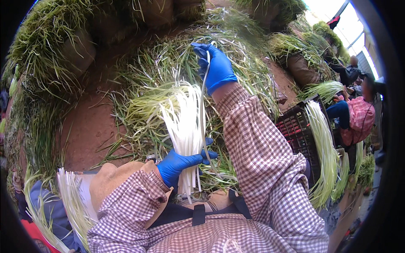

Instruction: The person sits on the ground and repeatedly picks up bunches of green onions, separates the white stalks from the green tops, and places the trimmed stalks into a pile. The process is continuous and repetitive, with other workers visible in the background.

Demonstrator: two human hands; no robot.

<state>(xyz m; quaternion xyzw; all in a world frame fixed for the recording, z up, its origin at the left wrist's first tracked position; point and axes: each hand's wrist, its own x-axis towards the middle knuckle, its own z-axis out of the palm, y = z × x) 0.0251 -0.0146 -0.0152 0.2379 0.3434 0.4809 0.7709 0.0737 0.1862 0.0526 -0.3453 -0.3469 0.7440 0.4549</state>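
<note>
My left hand [182, 163], in a blue glove, grips a bundle of white leek-like stalks [186, 126] low in front of me. The white parts point away from me, and pale yellow-green leaves [145, 104] fan out beside them on the left. Farther out, my right hand [218, 68], gloved in the same blue, pinches a single long stalk [202, 104]. That stalk hangs down past the right side of the bundle to near my left fingers. Under both hands lies a heap of loose green leaves and stalks [171, 60].
Bundles of greens [60, 41] stand at the far left. Trimmed stalks [319, 142] lie along a black plastic crate [292, 129] at right; more stalks [71, 196] rest at lower left. A person in pink [360, 117] sits beyond the crate. Reddish soil [91, 126] shows at left.
</note>
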